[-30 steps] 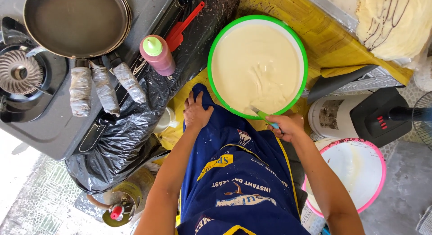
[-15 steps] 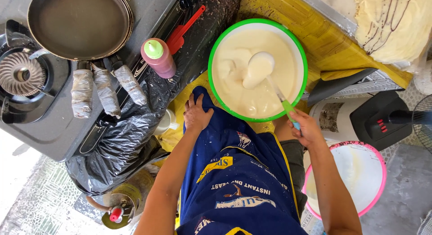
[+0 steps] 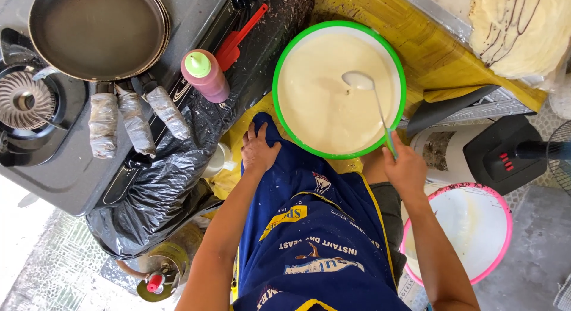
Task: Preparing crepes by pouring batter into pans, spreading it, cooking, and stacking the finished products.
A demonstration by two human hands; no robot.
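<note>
The right hand (image 3: 406,168) grips a thin metal ladle (image 3: 372,102) dipped in smooth, creamy batter filling the round green-rimmed bowl (image 3: 279,117); the left hand (image 3: 259,149) rests flat, fingers spread, on the blue apron (image 3: 309,227).

We saw yellow table (image 3: 410,31) carrying green-rimmed bowl (image 3: 285,117) of pale batter, near its edge. Beside it, grey stove (image 3: 65,180) bore dark pan (image 3: 95,31), pink bottle (image 3: 205,76) with green cap and red spatula (image 3: 241,34). Black plastic bag (image 3: 160,192) draped over stove's front. On floor (image 3: 535,257) sat pink-rimmed bowl (image 3: 505,216).
</note>
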